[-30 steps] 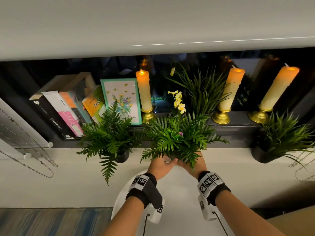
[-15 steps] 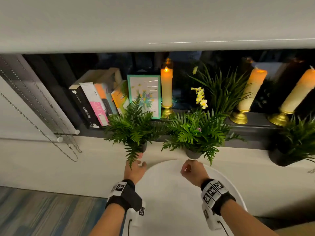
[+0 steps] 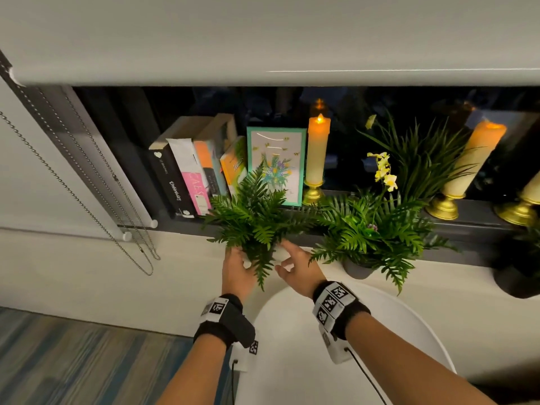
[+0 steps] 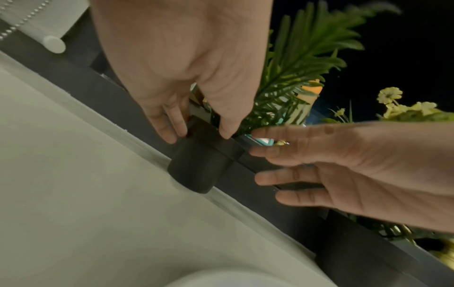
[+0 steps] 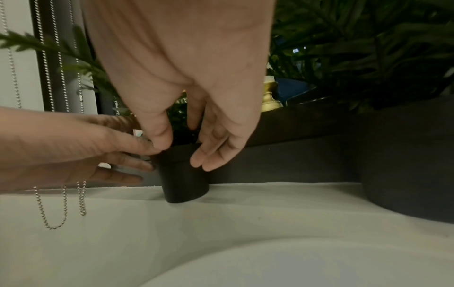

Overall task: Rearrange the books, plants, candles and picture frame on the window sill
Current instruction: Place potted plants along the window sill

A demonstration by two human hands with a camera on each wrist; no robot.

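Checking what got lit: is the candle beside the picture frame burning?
Yes, the candle right of the picture frame shows a glowing flame at its tip.

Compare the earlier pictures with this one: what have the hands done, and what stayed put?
Both hands let go of the flowering fern and moved left. The left hand now grips the left fern's pot; the right hand reaches it, fingers straight. Books, frame and candles stayed put.

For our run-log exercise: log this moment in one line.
left hand: pinches fern pot rim | right hand: open, beside it | fern pot: upright on window sill
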